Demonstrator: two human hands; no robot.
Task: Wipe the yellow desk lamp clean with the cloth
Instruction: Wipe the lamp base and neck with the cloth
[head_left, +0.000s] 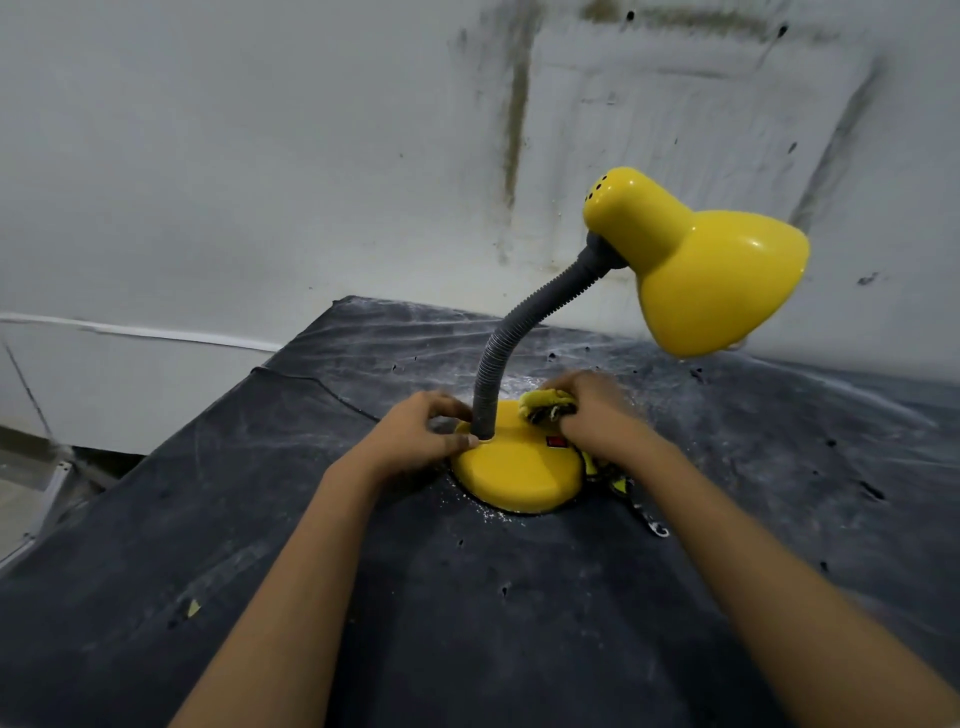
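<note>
The yellow desk lamp stands on a dark covered table, its round base in the middle, a grey flexible neck curving up to the yellow shade at upper right. My left hand grips the foot of the neck where it meets the base. My right hand holds a bunched yellow and black cloth against the far right part of the base. Part of the cloth trails out under my right wrist. A small red switch shows on the base.
The table is draped with a dusty black sheet with small holes. A stained white wall stands close behind the lamp. The table's left edge drops off to a floor at lower left.
</note>
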